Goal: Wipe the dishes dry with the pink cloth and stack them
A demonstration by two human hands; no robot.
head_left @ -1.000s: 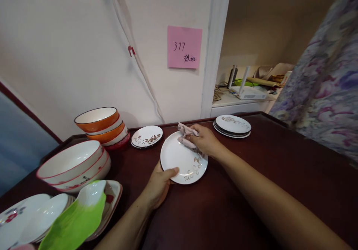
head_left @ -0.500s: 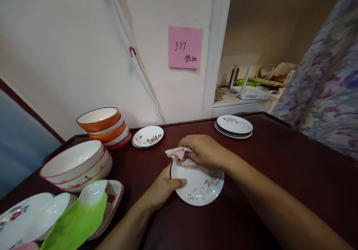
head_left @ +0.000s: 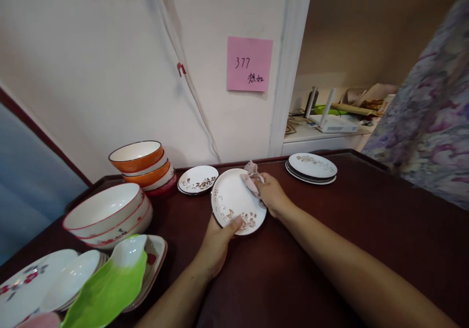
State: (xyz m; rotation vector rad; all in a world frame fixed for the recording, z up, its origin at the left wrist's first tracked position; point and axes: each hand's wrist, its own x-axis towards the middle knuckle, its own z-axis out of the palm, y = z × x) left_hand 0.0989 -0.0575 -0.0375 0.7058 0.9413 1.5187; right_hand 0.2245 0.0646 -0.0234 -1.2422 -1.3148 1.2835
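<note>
A white plate [head_left: 230,198] with a brown floral pattern is held tilted above the dark wooden table [head_left: 330,230]. My left hand [head_left: 218,242] grips the plate's near rim, thumb on top of the pattern. My right hand [head_left: 271,193] presses a crumpled pink cloth [head_left: 251,177] against the plate's far right edge. Both forearms reach in from the bottom of the view.
A small patterned saucer [head_left: 198,179] and stacked orange bowls [head_left: 141,164] stand behind the plate. Large white bowls [head_left: 106,215] and a green leaf-shaped dish [head_left: 110,284] lie at the left. Stacked plates [head_left: 311,167] sit at the back right. A flowered curtain [head_left: 432,118] hangs at the right.
The plate has been turned, so the floral pattern now lies at the near left. My right hand with the cloth moved from the plate's left edge to its far right edge.
</note>
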